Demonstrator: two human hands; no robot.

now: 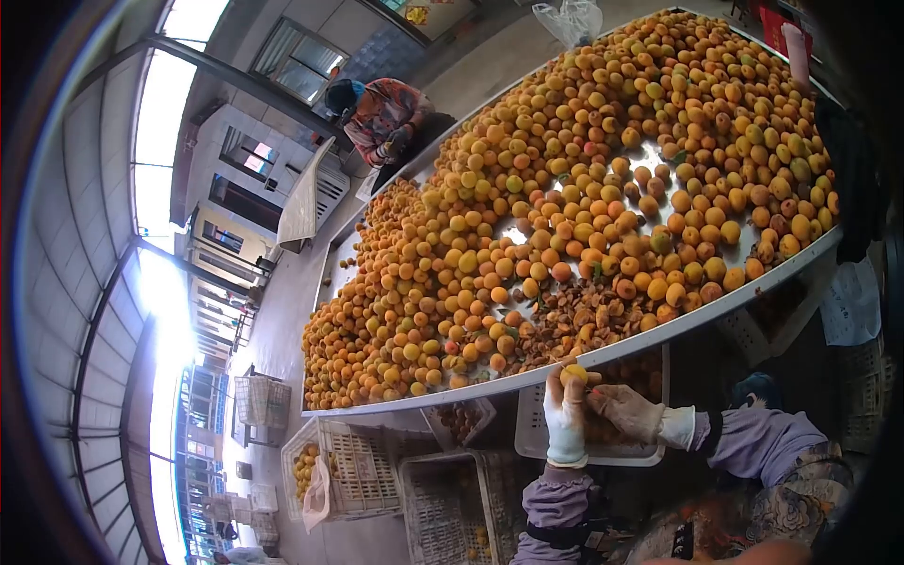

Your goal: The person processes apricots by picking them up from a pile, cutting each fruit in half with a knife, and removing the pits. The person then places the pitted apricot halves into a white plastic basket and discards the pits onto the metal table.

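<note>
My left hand (565,419), in a white glove, pinches a yellow-orange apricot (573,375) at its fingertips, just below the metal rim of the table (508,381). Close on its right is my right hand (629,411), in a stained glove, its fingers pressed together near the apricot; what they hold, if anything, is too small to make out. Both hands are above a white crate (656,459) with apricots in it. Brown pitted scraps (589,315) lie on the table beyond the hands, among many whole apricots (452,273).
Plastic crates stand below the table edge, one with apricots (358,471) and a darker one (452,513) beside it. Another person (381,113) sits across the table at the far side. A clear plastic bag (570,21) lies at the far edge.
</note>
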